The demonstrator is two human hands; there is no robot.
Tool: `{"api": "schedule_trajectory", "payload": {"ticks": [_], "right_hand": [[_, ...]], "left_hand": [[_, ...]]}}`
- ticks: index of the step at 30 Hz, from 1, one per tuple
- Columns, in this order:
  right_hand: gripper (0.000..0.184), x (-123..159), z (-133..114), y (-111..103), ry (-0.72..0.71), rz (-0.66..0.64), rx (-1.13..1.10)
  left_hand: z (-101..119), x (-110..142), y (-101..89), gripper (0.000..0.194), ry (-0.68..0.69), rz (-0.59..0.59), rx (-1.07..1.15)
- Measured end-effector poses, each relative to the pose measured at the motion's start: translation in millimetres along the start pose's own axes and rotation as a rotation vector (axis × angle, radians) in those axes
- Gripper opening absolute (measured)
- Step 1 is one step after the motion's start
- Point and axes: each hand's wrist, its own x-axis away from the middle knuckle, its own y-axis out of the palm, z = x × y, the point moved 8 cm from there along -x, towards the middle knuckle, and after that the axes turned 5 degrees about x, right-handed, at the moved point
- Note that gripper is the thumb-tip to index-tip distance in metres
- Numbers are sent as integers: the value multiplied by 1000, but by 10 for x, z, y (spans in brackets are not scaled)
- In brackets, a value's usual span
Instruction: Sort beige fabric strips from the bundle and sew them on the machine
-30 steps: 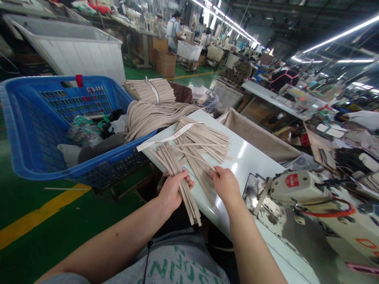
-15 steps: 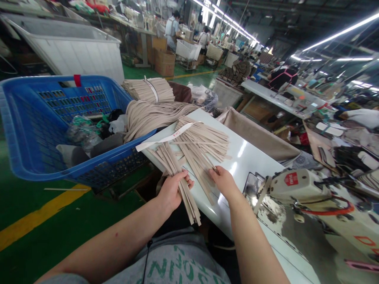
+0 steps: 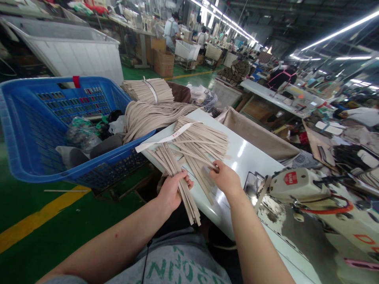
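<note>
My left hand (image 3: 174,190) is closed round a bunch of beige fabric strips (image 3: 189,205), whose near ends hang past the table's front edge. To its right, my right hand (image 3: 223,175) pinches the end of a single beige strip (image 3: 199,157) that runs back toward the pile. A fanned pile of loose strips (image 3: 207,138) lies on the white tabletop (image 3: 239,157) beyond both hands. Across the pile lies a white paper band (image 3: 168,138) with red handwriting. My right fingertips partly hide the strip's end.
A blue plastic basket (image 3: 89,165) with plastic bags and dark pieces stands at left. Long strips (image 3: 154,114) and a tied bundle (image 3: 151,90) lie by its right side. A sewing machine (image 3: 302,185) stands at right; a fabric-lined bin (image 3: 254,136) sits behind the table.
My right hand has shifted slightly, lifting a strip so it now bows up from the pile. The left hand keeps its hold on the bunch without visible movement.
</note>
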Motion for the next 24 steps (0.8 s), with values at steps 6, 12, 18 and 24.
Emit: {"api": "schedule_trajectory", "payload": {"ticks": [6,12,18,24], "right_hand": [[25,-11,-30,98,-4,-45,3],[29,-8,-136,150,-5,23,11],[23,-17,-218,182,15,-30,63],[23,-71,-214,140,-34,-15,75]], "left_hand": [[-3,-17,-17,7,8,-18,-1],[3,5,13,9,4,-12,7],[-3,11,28,12,5,-32,-3],[-9,-10,-16,11,8,-21,-3]]}}
